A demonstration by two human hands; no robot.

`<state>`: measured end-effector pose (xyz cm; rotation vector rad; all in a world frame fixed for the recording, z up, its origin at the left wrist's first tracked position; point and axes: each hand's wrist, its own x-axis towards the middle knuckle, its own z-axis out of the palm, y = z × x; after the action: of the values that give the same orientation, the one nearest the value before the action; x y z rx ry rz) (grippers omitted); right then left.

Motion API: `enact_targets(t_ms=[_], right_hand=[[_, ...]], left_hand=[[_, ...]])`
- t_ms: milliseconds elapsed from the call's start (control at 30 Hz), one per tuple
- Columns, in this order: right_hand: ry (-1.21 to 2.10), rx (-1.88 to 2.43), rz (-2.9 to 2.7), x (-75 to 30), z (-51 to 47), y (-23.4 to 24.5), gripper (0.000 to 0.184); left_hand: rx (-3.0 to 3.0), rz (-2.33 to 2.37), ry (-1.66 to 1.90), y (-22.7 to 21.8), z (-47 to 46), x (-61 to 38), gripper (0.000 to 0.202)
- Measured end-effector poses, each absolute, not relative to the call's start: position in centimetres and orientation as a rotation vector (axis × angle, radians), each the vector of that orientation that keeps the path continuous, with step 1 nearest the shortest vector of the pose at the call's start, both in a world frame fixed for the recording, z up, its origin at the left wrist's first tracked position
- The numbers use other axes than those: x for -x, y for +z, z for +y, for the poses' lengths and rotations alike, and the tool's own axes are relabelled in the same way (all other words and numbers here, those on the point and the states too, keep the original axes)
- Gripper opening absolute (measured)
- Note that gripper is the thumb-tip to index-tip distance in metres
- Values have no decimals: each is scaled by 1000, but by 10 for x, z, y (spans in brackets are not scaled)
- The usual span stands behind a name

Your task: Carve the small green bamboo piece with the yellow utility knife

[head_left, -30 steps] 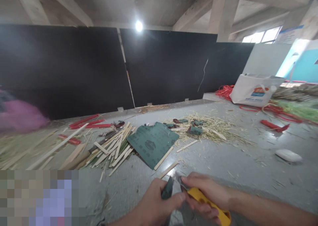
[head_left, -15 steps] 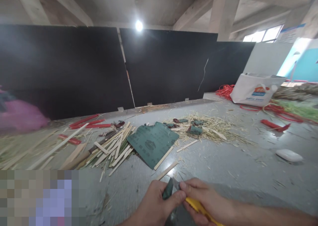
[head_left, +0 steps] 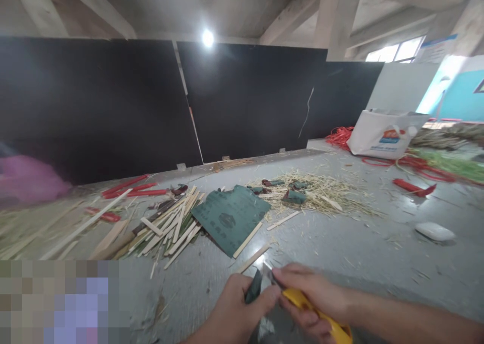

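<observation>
At the bottom of the head view, my left hand (head_left: 240,306) is closed on a piece of dark green sandpaper (head_left: 253,287), which looks folded and shows a pale grey inner side. My right hand (head_left: 317,293) grips a yellow utility knife (head_left: 297,297), its metal blade pointing up and lying against the sandpaper, close to my left thumb. Both hands are side by side and nearly touching. The lower part of the sandpaper runs out of the frame. Just beyond my hands lies a thin wooden strip (head_left: 254,258).
A large green sandpaper sheet (head_left: 227,220) leans over a pile of wooden strips (head_left: 170,233). Behind it are straw-like shavings (head_left: 328,195) with sandpaper scraps (head_left: 295,197). A white mouse-shaped object (head_left: 434,231), a red piece (head_left: 413,188) and a white bag (head_left: 385,135) are at right.
My right hand has turned the knife slightly, so more of its yellow handle and the blade tip show. My left hand still holds the sandpaper. The whole view has shifted a little.
</observation>
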<state>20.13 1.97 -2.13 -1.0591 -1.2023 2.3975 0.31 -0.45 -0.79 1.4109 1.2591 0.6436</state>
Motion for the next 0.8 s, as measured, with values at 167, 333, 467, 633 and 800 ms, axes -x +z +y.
enact_targets(t_ms=[167,333,467,633,800], right_hand=[[2510,991,-1265,-201,17,-25,52],[2476,1005,-1232,-198,16,-18,56],[2251,1019,-1212,-191,6,-20,62],[2092,1076,-1218,-183,-3,-26,70],[2001,1196,-1025,-186,10,-25,62]], left_hand=[[-1484,1195,566,6,-5,-7,46],[-1517,1231,571,0,-2,-5,46],[-1518,1234,592,-8,0,-4,53],[-1521,1192,579,-6,-1,-5,58],[-1556,1337,614,-3,-4,-6,56]])
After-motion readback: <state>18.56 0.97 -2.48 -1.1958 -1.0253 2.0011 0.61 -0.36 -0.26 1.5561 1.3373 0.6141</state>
